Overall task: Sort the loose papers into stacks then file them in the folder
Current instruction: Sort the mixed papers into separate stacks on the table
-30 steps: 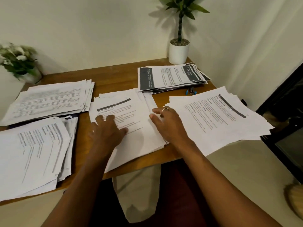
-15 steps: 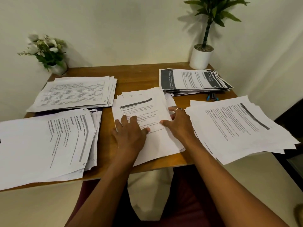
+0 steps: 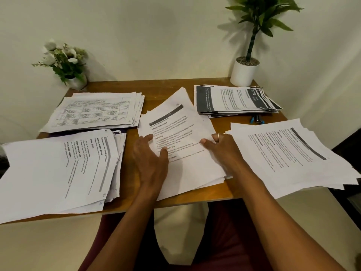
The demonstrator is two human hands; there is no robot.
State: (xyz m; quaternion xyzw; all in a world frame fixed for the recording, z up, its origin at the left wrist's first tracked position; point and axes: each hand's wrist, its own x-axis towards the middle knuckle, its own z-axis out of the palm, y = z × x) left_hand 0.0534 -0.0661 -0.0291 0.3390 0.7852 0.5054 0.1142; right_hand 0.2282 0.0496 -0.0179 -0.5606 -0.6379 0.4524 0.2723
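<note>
My left hand (image 3: 150, 159) lies flat and released on the middle stack of white printed sheets (image 3: 185, 169), fingers spread, pinning it to the brown wooden bench (image 3: 168, 90). My right hand (image 3: 224, 148) sits at that stack's right edge with the thumb on top. I cannot tell whether its fingers pinch any sheets. The top sheet (image 3: 175, 114) lies skewed, its far corner poking past the pile beneath.

To square this pile well, I judge I should keep the left palm light, because thin, smooth paper slides and fans easily. I would also draw both long edges inward together rather than shove one side.

Four more piles ring it: the near-left stack (image 3: 58, 169), the far-left stack (image 3: 93, 112), the dark-banded stack (image 3: 234, 100) and the fanned near-right stack (image 3: 293, 153). The last overhangs the bench edge and looks ready to slip. I cannot pick out the folder with certainty.
</note>
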